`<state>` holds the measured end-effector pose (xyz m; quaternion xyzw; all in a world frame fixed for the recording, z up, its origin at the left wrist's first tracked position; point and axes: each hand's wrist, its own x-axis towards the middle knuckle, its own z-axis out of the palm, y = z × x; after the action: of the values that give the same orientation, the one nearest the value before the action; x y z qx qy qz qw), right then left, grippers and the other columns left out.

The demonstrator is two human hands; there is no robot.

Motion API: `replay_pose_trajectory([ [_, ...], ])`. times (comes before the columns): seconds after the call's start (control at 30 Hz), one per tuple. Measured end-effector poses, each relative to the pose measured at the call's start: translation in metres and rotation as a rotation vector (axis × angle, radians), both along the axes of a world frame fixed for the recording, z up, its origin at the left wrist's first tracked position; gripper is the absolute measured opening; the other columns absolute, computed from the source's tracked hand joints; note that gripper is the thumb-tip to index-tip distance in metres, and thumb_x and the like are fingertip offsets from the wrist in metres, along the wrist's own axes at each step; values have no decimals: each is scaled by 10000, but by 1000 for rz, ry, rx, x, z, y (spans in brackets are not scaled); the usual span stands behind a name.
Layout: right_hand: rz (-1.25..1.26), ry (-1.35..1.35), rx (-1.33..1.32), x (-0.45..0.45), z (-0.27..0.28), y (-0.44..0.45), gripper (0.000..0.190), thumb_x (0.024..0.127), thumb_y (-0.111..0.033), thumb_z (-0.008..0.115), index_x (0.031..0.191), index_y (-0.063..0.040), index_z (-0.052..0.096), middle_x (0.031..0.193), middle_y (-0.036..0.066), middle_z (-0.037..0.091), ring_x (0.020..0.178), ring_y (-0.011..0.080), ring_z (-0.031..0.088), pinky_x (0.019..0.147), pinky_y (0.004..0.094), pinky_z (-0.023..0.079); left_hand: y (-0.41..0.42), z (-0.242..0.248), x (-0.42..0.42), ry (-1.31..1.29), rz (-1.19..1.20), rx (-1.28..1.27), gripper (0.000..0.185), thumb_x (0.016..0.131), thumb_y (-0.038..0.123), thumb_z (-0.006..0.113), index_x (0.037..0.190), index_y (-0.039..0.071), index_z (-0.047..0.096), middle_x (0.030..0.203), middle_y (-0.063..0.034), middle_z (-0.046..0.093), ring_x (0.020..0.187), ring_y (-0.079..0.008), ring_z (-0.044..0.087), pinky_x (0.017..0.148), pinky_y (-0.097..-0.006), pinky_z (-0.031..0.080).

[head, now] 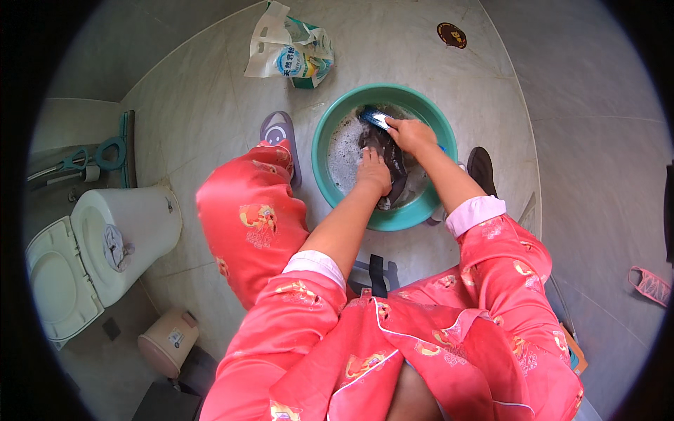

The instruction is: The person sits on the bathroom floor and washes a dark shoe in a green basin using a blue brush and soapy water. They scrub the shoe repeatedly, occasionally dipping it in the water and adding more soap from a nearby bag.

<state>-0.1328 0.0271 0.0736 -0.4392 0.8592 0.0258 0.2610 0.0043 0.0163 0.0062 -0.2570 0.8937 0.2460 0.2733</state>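
A green plastic basin (324, 181) of sudsy water (342, 152) stands on the floor before me. In it lies a dark soaked item (398, 176), cloth or a fabric shoe; I cannot tell which. My left hand (375, 172) holds this item down, its fingers laid over the near left part. Gripped in my right hand (413, 136) is a blue-backed scrubbing brush (375, 117), its dark bristle side against the far end of the item. Foam covers the water mostly on the left, and the item's lower parts are hidden under water.
A detergent bag (305, 58) stands beyond the basin. A dark shoe (480, 169) is close on its right, my purple slipper (279, 131) on its left. To the left are a toilet (142, 216) with a grey cloth (113, 247), a mop (126, 152) and a bin (168, 342).
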Motion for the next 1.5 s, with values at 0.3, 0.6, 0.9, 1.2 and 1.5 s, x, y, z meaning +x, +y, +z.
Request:
replay_pose_trajectory([
  [0.3, -23, -132, -55, 20, 2, 47, 351, 893, -331, 524, 1227, -248, 591, 1055, 186, 637, 974, 382, 604, 867, 461, 475, -3, -27, -8, -69, -51, 36, 790, 765, 225, 627, 1429, -15, 274, 1534, -162, 152, 1427, -340, 84, 1138, -405, 187],
  [0.6, -117, 37, -58, 8, -3, 4, 370, 914, -318, 502, 1263, -209, 559, 1091, 181, 628, 995, 366, 600, 864, 466, 473, -7, 18, 4, -16, 71, 117, 752, 772, 206, 603, 1416, -28, 291, 1524, -184, 158, 1420, -361, 95, 1131, -411, 204],
  [0.9, -91, -89, -70, 37, -16, 69, 375, 919, -338, 482, 1285, -273, 531, 975, 199, 652, 881, 397, 625, 795, 501, 490, -5, 18, 5, -48, 80, 110, 730, 786, 196, 571, 1411, -44, 282, 1521, -205, 146, 1413, -385, 94, 1133, -440, 198],
  [1.2, -32, 37, -191, 2, -16, 22, 352, 921, -342, 486, 1255, -250, 548, 924, 199, 654, 864, 394, 626, 756, 510, 491, -4, 12, 1, 7, 59, 101, 706, 810, 212, 548, 1409, -45, 277, 1514, -217, 150, 1412, -397, 81, 1131, -443, 205],
  [1.5, -330, -128, -284, 49, -34, 92, 347, 910, -308, 522, 1223, -178, 598, 949, 240, 634, 866, 424, 614, 793, 469, 490, -5, 12, -2, -109, 69, 108, 778, 764, 184, 615, 1429, -15, 264, 1547, -171, 54, 1431, -343, 36, 1141, -430, 171],
])
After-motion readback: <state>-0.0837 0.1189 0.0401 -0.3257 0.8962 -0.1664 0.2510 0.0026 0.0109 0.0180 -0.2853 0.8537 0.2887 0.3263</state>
